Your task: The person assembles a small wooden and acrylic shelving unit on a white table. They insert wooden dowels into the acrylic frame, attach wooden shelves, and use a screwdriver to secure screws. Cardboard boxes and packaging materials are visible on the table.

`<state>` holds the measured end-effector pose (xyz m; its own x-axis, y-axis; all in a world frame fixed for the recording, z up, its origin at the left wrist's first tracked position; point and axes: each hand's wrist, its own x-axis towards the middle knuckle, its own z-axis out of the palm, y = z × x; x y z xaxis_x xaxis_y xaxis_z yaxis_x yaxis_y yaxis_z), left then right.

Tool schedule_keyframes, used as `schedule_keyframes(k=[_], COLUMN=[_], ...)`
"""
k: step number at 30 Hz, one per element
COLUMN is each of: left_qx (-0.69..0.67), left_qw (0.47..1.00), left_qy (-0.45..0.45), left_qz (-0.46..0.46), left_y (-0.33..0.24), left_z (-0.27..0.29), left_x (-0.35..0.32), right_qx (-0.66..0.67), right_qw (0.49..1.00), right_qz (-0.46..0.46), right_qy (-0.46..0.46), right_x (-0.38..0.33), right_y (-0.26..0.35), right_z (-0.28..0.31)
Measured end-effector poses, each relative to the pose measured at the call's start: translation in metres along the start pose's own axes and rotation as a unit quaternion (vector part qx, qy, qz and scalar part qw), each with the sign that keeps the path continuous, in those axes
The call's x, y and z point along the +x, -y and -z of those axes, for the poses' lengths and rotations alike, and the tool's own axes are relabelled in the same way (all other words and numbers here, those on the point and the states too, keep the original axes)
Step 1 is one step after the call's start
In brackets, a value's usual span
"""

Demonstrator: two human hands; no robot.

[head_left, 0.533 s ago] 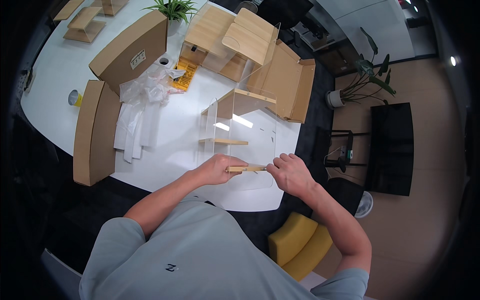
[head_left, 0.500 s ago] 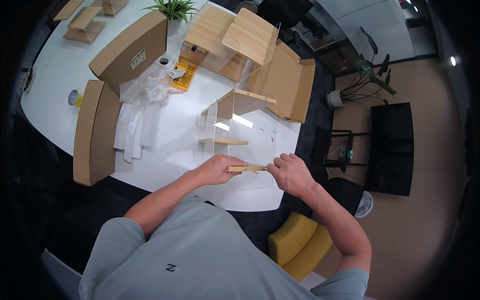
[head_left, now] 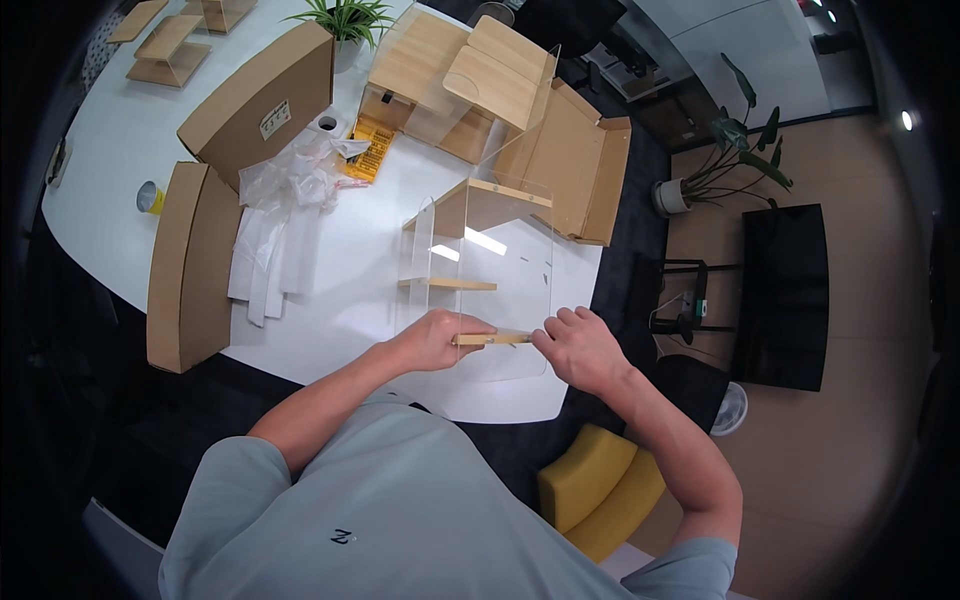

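Note:
In front of me on the white table (head_left: 345, 335) stands a partly built shelf with clear acrylic panels (head_left: 515, 265) and light wooden boards. One wooden board (head_left: 485, 339) lies at its near end, with its narrow edge toward me. My left hand (head_left: 440, 340) is closed around the left end of that board. At the board's right end, my right hand (head_left: 580, 350) has its fingers curled in a pinch against the corner. Whatever sits between those fingers is hidden. A shorter wooden shelf board (head_left: 450, 284) crosses the unit farther in, and small dark pieces lie near the clear panel.
Left are cardboard pieces (head_left: 190, 265), crumpled plastic wrapping (head_left: 290, 180) and a yellow tray (head_left: 370, 150). Another wood-and-acrylic shelf (head_left: 455, 75) stands behind, beside an open cardboard box (head_left: 570, 160). A potted plant (head_left: 345, 40) is at the back; a yellow chair (head_left: 600, 490) stands front right.
My right hand has shifted very slightly at the board's right end. My left hand and the shelf stay in place.

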<state>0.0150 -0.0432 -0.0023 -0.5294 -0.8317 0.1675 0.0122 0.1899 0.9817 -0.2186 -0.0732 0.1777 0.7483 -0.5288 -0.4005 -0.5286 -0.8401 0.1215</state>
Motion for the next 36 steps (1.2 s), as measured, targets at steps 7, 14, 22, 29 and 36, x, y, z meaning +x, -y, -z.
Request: schedule_keyframes(k=[7,14,22,29,36], left_qx=[0.014,0.005,-0.003,0.017,0.110], left_qw=[1.000,1.000,1.000,1.000,0.993], left_qy=[0.003,-0.005,-0.003,-0.014,0.006], left_qz=[-0.007,-0.013,-0.010,-0.007,0.046], left_y=[0.002,0.002,0.003,0.001,-0.013], left_z=[-0.003,-0.002,0.000,0.001,0.011], left_x=[0.002,0.000,-0.002,-0.005,-0.015], right_qx=[0.123,0.467,0.124,0.125,0.164], right_qw=[0.971,0.773,0.973,0.984,0.973], right_qz=[-0.184,-0.415,-0.184,-0.121,-0.162], right_qy=[0.091,0.112,0.057,0.025,-0.016], right_x=[0.009,0.017,0.001,0.000,-0.005], right_y=[0.026,0.024,0.017,0.014,0.021], right_z=[-0.009,0.006,0.009,-0.001,-0.010])
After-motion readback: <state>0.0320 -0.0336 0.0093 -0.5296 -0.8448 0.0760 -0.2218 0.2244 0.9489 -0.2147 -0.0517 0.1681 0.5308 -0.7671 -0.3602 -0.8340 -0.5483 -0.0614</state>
